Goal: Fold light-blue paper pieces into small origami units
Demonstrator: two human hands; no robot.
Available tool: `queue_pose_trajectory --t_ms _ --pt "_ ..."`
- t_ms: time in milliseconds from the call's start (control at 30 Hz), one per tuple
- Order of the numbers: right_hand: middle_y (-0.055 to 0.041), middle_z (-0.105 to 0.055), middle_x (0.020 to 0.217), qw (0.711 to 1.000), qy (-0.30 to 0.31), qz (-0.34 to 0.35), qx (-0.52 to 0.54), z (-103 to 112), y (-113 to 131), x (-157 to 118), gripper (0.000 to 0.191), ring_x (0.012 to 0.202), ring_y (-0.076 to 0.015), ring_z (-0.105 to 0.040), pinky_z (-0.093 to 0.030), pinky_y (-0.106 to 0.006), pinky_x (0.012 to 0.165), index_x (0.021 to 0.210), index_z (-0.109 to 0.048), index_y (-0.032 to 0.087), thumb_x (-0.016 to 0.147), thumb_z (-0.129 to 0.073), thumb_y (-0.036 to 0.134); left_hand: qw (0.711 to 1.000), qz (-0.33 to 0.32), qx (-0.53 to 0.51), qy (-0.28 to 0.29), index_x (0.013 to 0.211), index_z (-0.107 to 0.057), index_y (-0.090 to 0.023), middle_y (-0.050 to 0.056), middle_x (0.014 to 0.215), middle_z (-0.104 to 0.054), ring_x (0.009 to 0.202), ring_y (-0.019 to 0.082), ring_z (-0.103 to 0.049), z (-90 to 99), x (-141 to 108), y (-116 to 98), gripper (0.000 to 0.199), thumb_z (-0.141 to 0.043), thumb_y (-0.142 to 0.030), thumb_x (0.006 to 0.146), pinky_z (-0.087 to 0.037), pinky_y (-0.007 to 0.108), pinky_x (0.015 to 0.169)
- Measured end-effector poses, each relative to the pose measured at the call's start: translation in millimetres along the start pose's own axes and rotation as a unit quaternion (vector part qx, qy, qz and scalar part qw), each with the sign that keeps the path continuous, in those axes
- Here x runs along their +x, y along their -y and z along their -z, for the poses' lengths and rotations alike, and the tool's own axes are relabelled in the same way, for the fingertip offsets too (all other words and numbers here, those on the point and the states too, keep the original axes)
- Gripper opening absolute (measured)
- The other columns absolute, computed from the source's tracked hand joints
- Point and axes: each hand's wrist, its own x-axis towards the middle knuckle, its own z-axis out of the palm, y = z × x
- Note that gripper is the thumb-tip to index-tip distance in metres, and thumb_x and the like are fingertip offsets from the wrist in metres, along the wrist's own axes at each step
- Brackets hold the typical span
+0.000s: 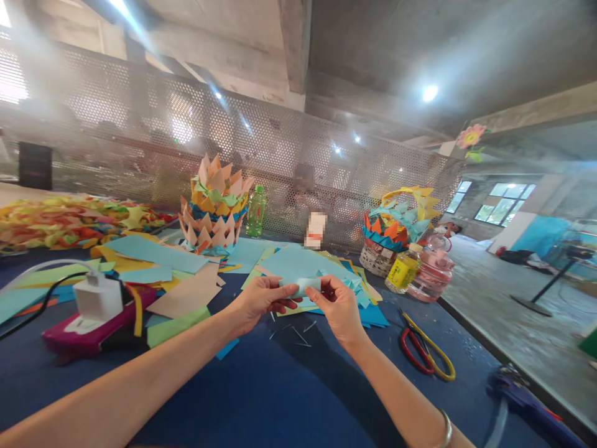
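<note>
Forearms: nearest the lens, both entering from the lower edge; metal bangle on the right one.
Left hand: grip pinches the left end of a small pale-blue paper; lower fingers curled beneath.
Right hand: grip pinches the right end of the same piece, thumb at its edge.
Paper position: raised between both hands, in front of the large light-blue sheets; whether folded, cannot tell.
Slivers: several, thin and pale, on the dark blue counter below the hands.
Scissors: one red handle, one yellow; on the counter, right of the right hand.
Blue tool: lower right corner, type unclear.
Power strip: magenta, at left, white charger plugged in.
Layered paper piece: pointed tiers, upright, at back left; green bottle just beside it.
Basket: at back right, paper points around its top; yellow-labelled bottle and pink jug alongside.
Scrap heap: multicoloured, far left.
</note>
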Motion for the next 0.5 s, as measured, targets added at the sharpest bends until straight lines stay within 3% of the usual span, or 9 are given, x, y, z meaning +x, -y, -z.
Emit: queue_pose_trajectory --t_ms 100,167,333,500 --pt "0.0057 -0.048 0.061 1.0 -0.013 -0.016 0.013 0.0 -1.7 1.5 0.037 0.055 -0.0117 -0.052 -0.044 -0.025 0.056 0.092 -0.051 0.019 0.065 -0.07 0.036 0.999 -0.036 0.033 -0.013 0.075 -0.069 -0.014 0.006 0.066 -0.069 0.063 0.015 -0.063 -1.2 0.6 -0.3 0.027 -0.074 -0.036 0.061 -0.044 0.022 0.055" --pt "0.004 -0.052 0.063 0.999 0.012 -0.036 0.021 0.4 -2.1 2.0 0.041 0.057 -0.0128 -0.054 -0.047 -0.026 0.057 0.097 -0.052 0.019 0.067 -0.068 0.04 0.997 -0.048 0.053 -0.019 0.073 -0.068 -0.014 0.006 0.064 -0.069 0.062 0.015 -0.063 -2.4 0.0 -1.7 0.025 -0.073 -0.035 0.062 -0.045 0.023 0.055" --pt "0.0012 -0.054 0.059 0.996 0.054 -0.069 -0.014 1.4 -1.9 0.7 0.032 0.057 -0.013 -0.053 -0.046 -0.026 0.056 0.065 -0.057 0.016 0.072 -0.062 0.048 0.993 -0.073 0.087 -0.021 0.07 -0.068 -0.015 0.005 0.064 -0.069 0.06 0.014 -0.062 -4.9 -2.2 -5.2 0.021 -0.071 -0.034 0.063 -0.046 0.023 0.055" --pt "0.0016 -0.053 0.054 0.997 0.033 -0.066 -0.033 1.2 -1.3 0.3 0.035 0.051 -0.0113 -0.049 -0.04 -0.024 0.052 0.059 -0.055 0.016 0.072 -0.062 0.048 0.992 -0.078 0.096 -0.014 0.071 -0.067 -0.015 0.005 0.064 -0.07 0.058 0.014 -0.062 -5.9 -1.5 -4.3 0.019 -0.07 -0.032 0.064 -0.047 0.023 0.055"
